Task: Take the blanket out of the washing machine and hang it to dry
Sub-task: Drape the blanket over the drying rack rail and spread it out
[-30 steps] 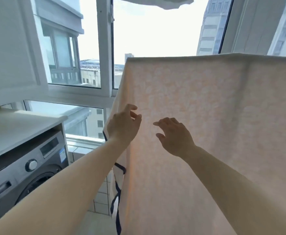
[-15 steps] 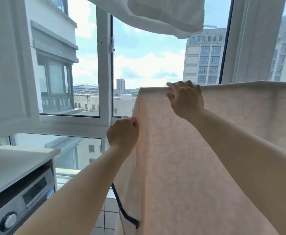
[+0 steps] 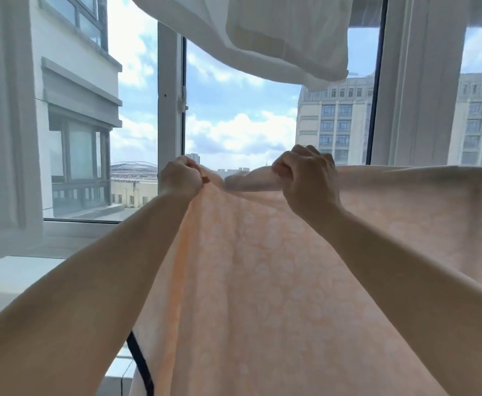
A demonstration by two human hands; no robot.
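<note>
Left hand [image 3: 180, 180] and right hand [image 3: 308, 178], fingers curled tight, each bunch the top edge of the blanket [image 3: 262, 267] at its left end. That edge runs level to the right; the hanging rail is hidden. White cloth [image 3: 285, 38] hangs above.

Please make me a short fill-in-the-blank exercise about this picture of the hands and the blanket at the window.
1. The left hand and the right hand both grip the top edge of the ____.
2. The peach blanket has a dark ____ along its lower left edge.
3. A ____ cloth hangs above the hands.
4. Beyond the window frame the sky shows white ____.

Missing words: blanket; border; white; clouds
</note>
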